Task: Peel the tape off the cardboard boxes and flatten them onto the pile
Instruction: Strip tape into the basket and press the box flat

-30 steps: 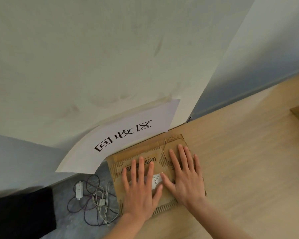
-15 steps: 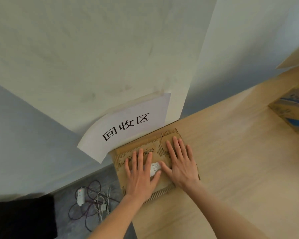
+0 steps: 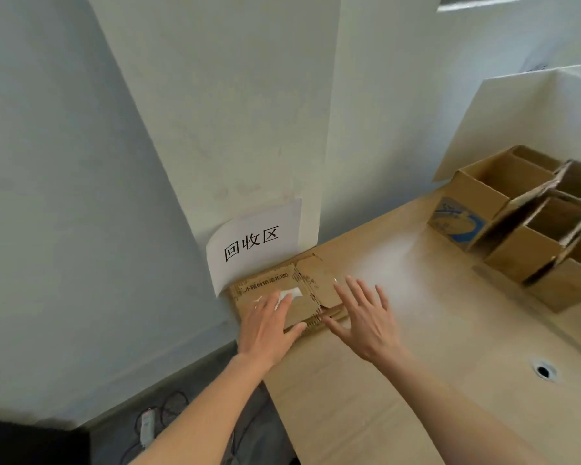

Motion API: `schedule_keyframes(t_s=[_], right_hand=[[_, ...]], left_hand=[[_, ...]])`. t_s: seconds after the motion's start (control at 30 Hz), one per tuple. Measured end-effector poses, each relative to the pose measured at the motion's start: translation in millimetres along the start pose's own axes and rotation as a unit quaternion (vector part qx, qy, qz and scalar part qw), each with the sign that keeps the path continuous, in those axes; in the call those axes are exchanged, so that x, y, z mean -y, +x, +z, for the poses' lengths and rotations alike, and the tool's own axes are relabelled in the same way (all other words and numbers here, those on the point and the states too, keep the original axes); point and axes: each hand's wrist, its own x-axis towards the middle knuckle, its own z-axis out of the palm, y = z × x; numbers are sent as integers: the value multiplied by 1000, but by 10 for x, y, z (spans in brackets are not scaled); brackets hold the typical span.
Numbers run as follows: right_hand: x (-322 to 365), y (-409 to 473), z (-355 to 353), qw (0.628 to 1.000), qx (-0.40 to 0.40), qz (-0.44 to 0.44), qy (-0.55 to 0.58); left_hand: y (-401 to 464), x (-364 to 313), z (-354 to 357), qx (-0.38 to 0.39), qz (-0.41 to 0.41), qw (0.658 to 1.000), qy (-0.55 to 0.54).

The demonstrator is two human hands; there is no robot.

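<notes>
Brown flattened cardboard (image 3: pixel 275 297) with black print; white sign (image 3: pixel 254 243), black characters.

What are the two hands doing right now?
Left hand: open, flat on the flattened cardboard.
Right hand: open, fingers spread, holding nothing.

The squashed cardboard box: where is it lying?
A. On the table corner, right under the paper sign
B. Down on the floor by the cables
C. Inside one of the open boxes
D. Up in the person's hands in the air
A: the flattened cardboard box lies on the table corner, just below the paper sign on the wall.
</notes>
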Motion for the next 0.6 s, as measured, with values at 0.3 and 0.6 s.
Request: schedule_keyframes(t_s=[0.3,0.6], right_hand=[[-179,-2194,-1111,996,-66,52,1],[-996,-3787,-2082,986,-113,121,11]], left_hand=[[-1582,-700,-878,-65,57,996,-7],[-2619,-2089,-1481,-102,137,985,-6]])
